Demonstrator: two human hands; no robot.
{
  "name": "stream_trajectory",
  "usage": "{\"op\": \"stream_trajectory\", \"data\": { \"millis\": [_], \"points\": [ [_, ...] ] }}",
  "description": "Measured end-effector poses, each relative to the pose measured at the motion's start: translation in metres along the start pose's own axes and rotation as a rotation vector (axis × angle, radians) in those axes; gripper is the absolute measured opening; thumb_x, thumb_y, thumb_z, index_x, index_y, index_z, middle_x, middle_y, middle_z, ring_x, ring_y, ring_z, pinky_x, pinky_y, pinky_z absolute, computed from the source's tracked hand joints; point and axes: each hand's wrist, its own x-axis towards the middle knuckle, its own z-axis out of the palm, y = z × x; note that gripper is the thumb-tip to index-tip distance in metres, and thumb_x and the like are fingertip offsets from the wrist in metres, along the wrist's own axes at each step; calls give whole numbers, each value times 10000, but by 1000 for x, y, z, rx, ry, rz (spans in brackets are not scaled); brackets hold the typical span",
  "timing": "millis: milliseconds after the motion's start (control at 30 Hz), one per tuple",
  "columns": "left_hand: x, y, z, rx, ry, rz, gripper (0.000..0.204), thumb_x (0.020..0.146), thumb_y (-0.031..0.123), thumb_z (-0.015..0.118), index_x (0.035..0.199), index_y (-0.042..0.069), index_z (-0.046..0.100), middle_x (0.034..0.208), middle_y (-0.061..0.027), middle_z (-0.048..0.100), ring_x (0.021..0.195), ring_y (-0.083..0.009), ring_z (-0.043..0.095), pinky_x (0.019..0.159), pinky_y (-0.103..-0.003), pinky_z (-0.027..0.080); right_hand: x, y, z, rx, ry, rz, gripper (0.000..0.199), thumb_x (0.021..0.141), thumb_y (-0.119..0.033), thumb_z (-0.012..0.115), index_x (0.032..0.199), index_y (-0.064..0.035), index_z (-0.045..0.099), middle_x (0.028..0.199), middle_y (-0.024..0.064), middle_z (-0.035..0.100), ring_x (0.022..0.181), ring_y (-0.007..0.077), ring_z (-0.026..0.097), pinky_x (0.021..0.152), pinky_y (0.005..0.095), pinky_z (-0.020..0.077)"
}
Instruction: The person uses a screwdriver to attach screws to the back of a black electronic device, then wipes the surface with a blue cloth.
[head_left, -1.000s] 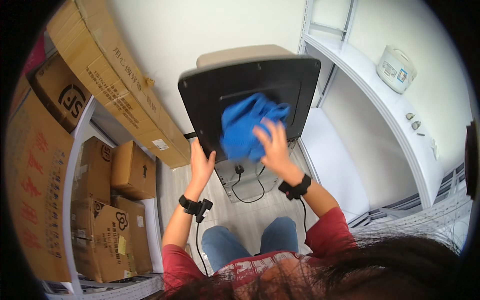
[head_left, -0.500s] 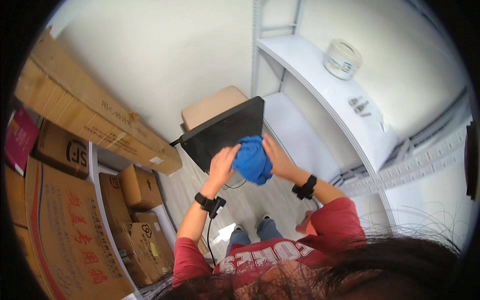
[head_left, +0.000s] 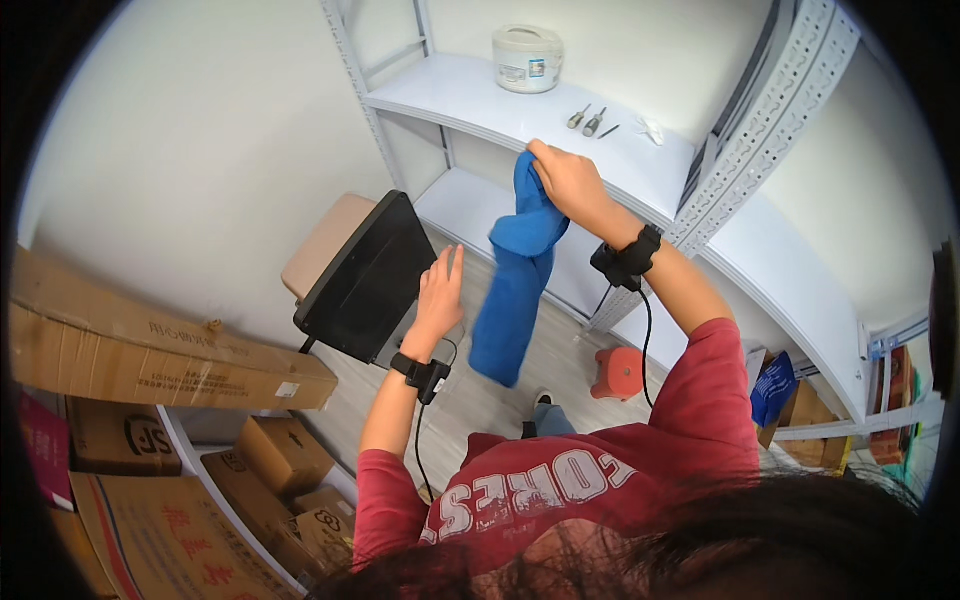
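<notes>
From my right hand (head_left: 568, 182) hangs a blue cloth (head_left: 512, 310), gripped by its top end. The cloth is folded over near the top and drops in a long strip in front of my body. My left hand (head_left: 438, 295) is off the cloth, its fingers stretched out, beside a black flat panel that looks like a monitor (head_left: 365, 275). My right hand is raised near the front edge of the white shelf (head_left: 440, 88).
A white round container (head_left: 527, 65) and several small metal tools (head_left: 592, 122) sit on the upper shelf. Cardboard boxes (head_left: 285, 455) fill the left side. A red stool (head_left: 617, 373) stands on the floor to the right. Behind the panel is a beige chair back (head_left: 322, 240).
The blue cloth was bunched between both hands; now it hangs lengthwise from my right hand, which rose. My left hand has let go. The view has turned right.
</notes>
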Motion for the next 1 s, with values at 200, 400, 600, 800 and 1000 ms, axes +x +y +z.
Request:
{"op": "stream_trajectory", "data": {
  "millis": [200,400,600,800,1000],
  "points": [
    [44,18,41,-306,-95,22,1072,581,312,841,1396,-30,235,1379,-234,343,1236,-370,392,985,-440,347,29,-25,-63,42,62,-35,143,890,-125,489,1021,-71,508,791,173,610,697,370,589,585,417,459],
    [110,61,90,-709,-161,-117,1069,595,301,843,1389,-50,220,1211,-236,457,1166,-354,440,950,-421,396,77,22,-103,40,257,165,170,913,-202,446,1007,-92,534,748,183,622,696,385,597,600,452,472],
    [170,101,182,-475,76,-7,506,718,166,717,1127,-4,473,1165,-213,493,1033,-398,508,802,-457,448,77,113,-115,-73,248,332,185,893,-197,465,998,-60,531,770,218,619,731,408,606,642,489,476],
    [175,103,127,-553,219,-227,116,869,40,453,981,22,474,867,-249,574,823,-440,559,694,-486,436,-4,177,-56,-409,-27,94,529,685,-5,589,1202,-17,481,1072,222,515,1006,377,508,787,444,454],
    [225,118,78,-656,343,-122,149,866,-11,445,1014,10,449,886,-246,578,805,-418,576,683,-430,460,-67,183,0,255,-635,309,1057,624,-219,810,1426,-20,150,1337,262,327,1188,410,410,988,395,376]
  ]
}}
